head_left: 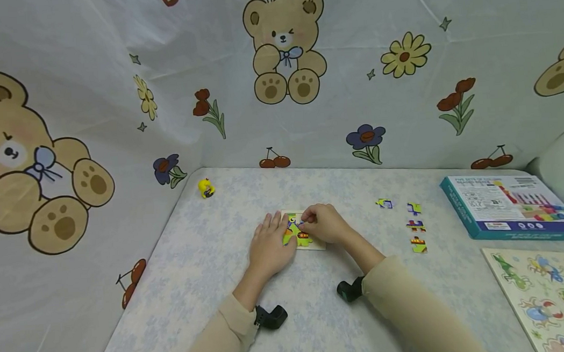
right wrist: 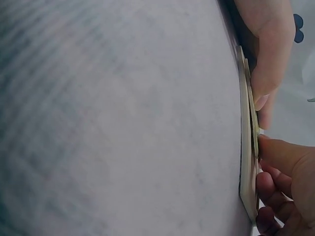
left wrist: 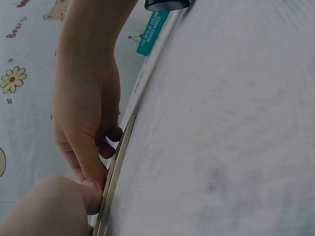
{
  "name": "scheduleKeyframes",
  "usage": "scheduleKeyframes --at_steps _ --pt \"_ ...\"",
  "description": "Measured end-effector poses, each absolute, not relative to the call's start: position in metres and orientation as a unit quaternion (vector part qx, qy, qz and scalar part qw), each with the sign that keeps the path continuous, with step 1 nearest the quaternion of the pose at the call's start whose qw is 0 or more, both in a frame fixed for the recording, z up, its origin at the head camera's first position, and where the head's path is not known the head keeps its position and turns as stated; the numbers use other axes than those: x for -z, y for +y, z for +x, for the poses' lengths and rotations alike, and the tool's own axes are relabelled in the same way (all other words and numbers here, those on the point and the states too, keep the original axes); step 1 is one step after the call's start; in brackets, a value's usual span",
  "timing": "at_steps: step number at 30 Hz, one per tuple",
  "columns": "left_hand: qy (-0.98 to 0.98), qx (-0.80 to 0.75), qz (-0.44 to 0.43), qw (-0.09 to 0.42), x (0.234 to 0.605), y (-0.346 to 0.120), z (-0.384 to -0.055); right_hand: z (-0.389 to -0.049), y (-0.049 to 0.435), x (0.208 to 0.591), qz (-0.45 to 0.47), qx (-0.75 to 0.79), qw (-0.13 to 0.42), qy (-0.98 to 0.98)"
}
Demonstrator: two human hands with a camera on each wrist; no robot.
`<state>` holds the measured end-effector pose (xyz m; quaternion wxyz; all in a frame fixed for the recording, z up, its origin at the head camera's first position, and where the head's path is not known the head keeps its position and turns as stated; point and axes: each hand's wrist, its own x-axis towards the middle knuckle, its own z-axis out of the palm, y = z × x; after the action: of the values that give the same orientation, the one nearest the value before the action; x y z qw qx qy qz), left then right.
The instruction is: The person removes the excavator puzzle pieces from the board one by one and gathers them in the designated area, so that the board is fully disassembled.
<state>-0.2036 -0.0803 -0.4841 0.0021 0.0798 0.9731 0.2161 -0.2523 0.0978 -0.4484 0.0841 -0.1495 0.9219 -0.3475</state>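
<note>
A small jigsaw puzzle board (head_left: 319,245) with a pale wooden border lies on the table, partly filled with yellow-green, blue and red pieces. My left hand (head_left: 273,246) rests along its left side, fingers extended and thumb at the lower edge. From the right, my right hand (head_left: 327,224) reaches over the board with curled fingers, thumb and index finger pinching a puzzle piece, mostly hidden by the fingers. In the right wrist view, a thin layer of pieces (right wrist: 254,129) stands slightly above the board's edge, the right thumb (right wrist: 280,151) against it.
Several loose puzzle pieces (head_left: 416,226) lie right of the board. Farther right are a teal-edged box (head_left: 516,204) and a board with insect pictures (head_left: 540,284). A small yellow toy figure (head_left: 206,188) stands at the back left. A printed cloth hangs behind the table.
</note>
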Motion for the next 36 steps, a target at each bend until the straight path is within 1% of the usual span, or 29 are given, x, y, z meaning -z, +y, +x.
scheduleKeyframes --at_steps 15,30,36 --pt "0.973 -0.219 0.076 0.002 0.4825 -0.0798 -0.2029 -0.2523 0.0979 0.4466 -0.140 0.375 0.103 0.911" --pt "0.974 -0.215 0.067 0.002 0.4825 -0.0785 -0.2022 -0.2520 0.0967 0.4460 -0.112 0.386 0.118 0.908" --pt "0.975 -0.211 0.064 -0.003 0.4846 -0.0782 -0.2025 -0.2522 0.0969 0.4480 -0.123 0.388 0.118 0.906"
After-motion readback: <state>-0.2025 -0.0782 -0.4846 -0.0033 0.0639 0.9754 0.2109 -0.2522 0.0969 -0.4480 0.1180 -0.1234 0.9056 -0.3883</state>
